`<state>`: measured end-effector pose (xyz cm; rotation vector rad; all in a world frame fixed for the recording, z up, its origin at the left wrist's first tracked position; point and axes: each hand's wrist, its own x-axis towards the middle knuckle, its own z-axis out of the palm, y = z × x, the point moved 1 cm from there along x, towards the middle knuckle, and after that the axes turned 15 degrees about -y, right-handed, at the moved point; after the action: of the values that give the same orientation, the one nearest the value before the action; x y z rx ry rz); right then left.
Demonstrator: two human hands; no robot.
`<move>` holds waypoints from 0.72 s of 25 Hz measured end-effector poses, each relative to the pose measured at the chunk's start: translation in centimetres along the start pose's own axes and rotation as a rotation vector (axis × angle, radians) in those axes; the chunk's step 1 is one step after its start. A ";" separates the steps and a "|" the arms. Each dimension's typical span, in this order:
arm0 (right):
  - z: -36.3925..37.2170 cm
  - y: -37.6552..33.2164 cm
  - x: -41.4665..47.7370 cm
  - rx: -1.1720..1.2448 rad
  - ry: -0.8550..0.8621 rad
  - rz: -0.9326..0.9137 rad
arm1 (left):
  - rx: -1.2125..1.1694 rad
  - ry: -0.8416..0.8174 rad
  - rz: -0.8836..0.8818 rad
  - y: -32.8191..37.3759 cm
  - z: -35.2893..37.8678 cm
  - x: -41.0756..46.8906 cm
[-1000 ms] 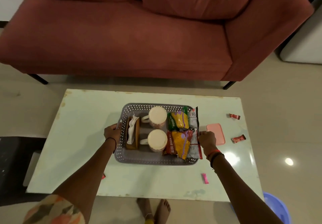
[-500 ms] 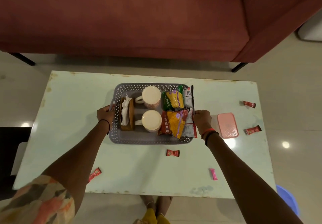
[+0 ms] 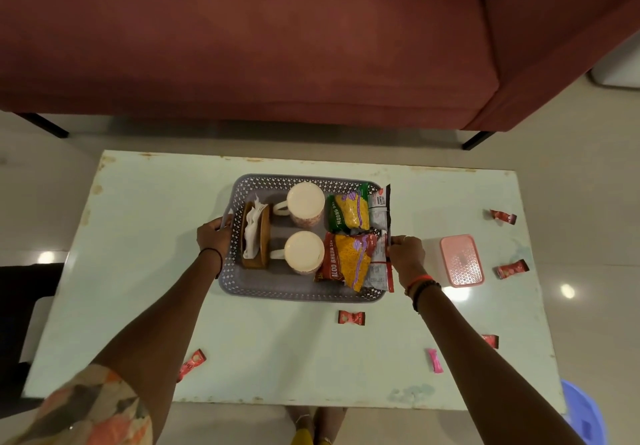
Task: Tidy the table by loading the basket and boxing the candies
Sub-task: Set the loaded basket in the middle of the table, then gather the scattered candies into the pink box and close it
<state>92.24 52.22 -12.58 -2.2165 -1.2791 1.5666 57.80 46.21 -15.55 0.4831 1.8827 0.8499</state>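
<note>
A grey perforated basket (image 3: 298, 291) stands at the middle of the pale table (image 3: 145, 271). Inside it are two cream mugs (image 3: 305, 202), a wooden napkin holder (image 3: 257, 236) and snack packets (image 3: 349, 257). My left hand (image 3: 213, 235) grips the basket's left rim. My right hand (image 3: 407, 254) grips its right rim beside the packets. A pink lidded candy box (image 3: 461, 260) lies to the right. Wrapped candies lie loose: red ones (image 3: 351, 317), (image 3: 503, 216), (image 3: 512, 268), (image 3: 191, 364), (image 3: 491, 340) and a pink one (image 3: 435, 360).
A dark red sofa (image 3: 277, 46) stands just beyond the table's far edge. A blue stool (image 3: 585, 413) sits on the floor at the near right corner. A dark object (image 3: 20, 292) is on the left. My feet (image 3: 311, 424) show under the near edge.
The basket, held by both hands, has slid away from the near edge toward the table's middle, uncovering a red candy in front of it. The camera tilted down and nearer.
</note>
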 end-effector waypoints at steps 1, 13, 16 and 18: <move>0.0 0.0 0.2 -0.001 -0.011 0.002 | 0.018 -0.005 0.013 0.0 0.0 -0.1; -2.6 3.4 -4.2 0.186 0.025 0.043 | -0.118 0.402 0.054 -0.1 3.8 -12.8; -3.6 5.2 -6.4 0.172 0.076 0.072 | -0.130 0.340 0.110 -1.6 7.9 -17.9; -4.6 6.5 -7.7 0.164 0.119 0.082 | -0.109 0.184 0.175 -1.9 11.6 -20.8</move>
<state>98.93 44.32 -8.58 -2.2466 -1.0027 1.4827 77.47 35.41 -7.33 0.5229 1.9690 1.1403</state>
